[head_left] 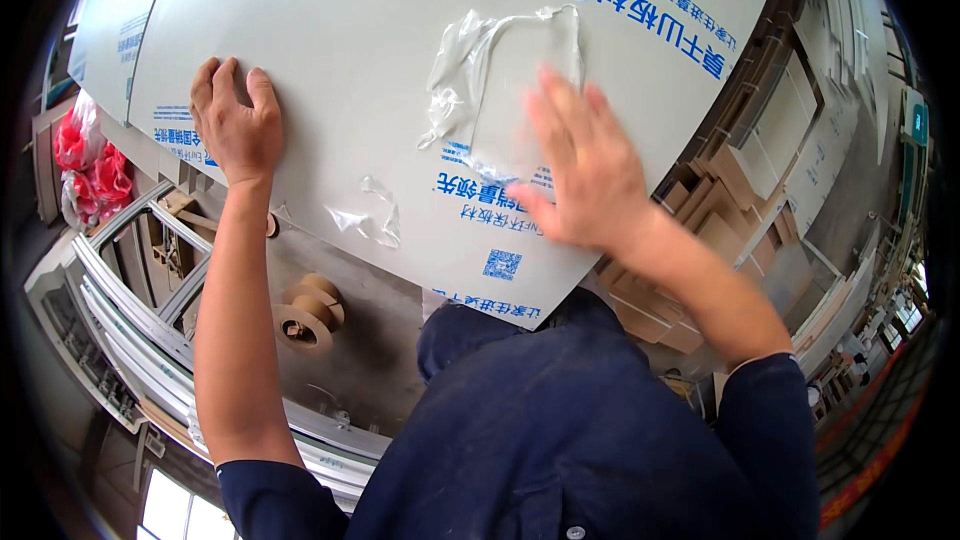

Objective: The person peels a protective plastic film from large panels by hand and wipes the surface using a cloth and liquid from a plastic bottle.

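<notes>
A large pale grey board with blue print lies in front of me, its near corner close to my body. My left hand rests on its left part, fingers apart and slightly bent, holding nothing. Over the right part is my right hand, flat with fingers stretched out and a little blurred; whether it touches the surface I cannot tell. Just left of it, crumpled clear plastic film bunches up around a bare patch. A smaller torn scrap of film lies near the board's front edge.
Below the board at left are a cardboard spool on the floor and white metal frames. Red and clear plastic bags hang at far left. Stacked brown panels and offcuts stand along the right side.
</notes>
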The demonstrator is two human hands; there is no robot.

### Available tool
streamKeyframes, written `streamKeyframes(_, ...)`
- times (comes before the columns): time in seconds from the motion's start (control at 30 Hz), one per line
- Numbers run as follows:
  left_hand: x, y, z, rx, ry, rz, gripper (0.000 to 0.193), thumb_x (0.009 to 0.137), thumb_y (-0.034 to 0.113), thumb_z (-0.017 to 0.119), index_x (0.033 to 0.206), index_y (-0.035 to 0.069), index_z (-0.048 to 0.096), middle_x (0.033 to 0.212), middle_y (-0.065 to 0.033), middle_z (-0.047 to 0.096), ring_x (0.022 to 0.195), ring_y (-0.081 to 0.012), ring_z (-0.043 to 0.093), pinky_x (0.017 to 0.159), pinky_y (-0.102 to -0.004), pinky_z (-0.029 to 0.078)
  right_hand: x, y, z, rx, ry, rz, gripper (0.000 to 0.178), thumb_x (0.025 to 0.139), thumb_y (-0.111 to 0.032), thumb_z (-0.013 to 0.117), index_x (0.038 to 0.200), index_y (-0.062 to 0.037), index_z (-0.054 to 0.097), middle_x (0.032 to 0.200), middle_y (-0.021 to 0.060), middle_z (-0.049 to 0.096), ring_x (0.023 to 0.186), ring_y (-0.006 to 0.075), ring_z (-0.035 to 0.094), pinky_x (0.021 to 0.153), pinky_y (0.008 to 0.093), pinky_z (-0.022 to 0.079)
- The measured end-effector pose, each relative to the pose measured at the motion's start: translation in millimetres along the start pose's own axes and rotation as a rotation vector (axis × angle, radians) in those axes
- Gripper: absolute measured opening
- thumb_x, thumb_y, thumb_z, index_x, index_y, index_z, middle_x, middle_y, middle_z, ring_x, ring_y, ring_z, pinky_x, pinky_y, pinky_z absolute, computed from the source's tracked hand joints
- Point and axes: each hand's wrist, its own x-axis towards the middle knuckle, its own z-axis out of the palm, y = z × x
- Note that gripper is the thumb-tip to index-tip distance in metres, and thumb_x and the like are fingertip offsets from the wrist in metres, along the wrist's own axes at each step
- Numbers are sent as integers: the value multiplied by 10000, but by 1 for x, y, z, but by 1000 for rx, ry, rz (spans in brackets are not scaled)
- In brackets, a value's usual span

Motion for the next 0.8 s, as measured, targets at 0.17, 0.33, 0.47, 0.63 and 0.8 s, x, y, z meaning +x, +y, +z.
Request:
streamKeyframes(0.17, -1, 1, 3, 11, 2, 7, 425, 909, 325, 572, 1199, 25, 650, 1391, -142, 514, 1303, -331, 457, 1101, -417, 342, -29, -34, 5, 54, -123, -66, 930, 728, -431, 770, 1445, 34, 404, 1474, 293, 417, 1394, 439, 384, 1185, 497, 257)
streamKeyframes(0.33, -2, 5, -2, 5, -11, -22, 425, 909, 322, 568, 1201, 24, 647, 1398, -141, 509, 1312, -328, 449, 1105, -422, 334, 26, 11, -13, 57, 14, -41, 843, 787, -384, 747, 1435, 31, 402, 1318, 230, 570, 1187, 399, 568, 1117, 461, 379)
streamKeyframes(0.47, -2, 4, -4, 3, -6, -38, 426, 907, 320, 567, 1202, 23, 648, 1406, -135, 504, 1322, -325, 441, 1109, -429, 330, 87, 27, -11, 207, 377, 8, 811, 845, -370, 706, 1476, -9, 346, 1358, 225, 536, 1237, 402, 531, 1108, 456, 386)
streamKeyframes(0.63, -2, 6, 1, -2, -3, -42, 425, 904, 324, 573, 1206, 35, 651, 1408, -131, 504, 1326, -324, 437, 1110, -433, 330, 84, -13, 53, 157, 412, -93, 902, 864, -518, 658, 1551, -96, 253, 1556, 237, 281, 1456, 433, 249, 1171, 555, 231)
streamKeyframes(0.8, -4, 9, -1, -29, 4, -47, 423, 898, 326, 585, 1206, 44, 651, 1412, -134, 499, 1330, -329, 434, 1110, -439, 329, 144, 46, 42, 125, 662, -48, 894, 838, -566, 678, 1501, -75, 333, 1542, 235, 308, 1457, 434, 245, 1171, 515, 264)
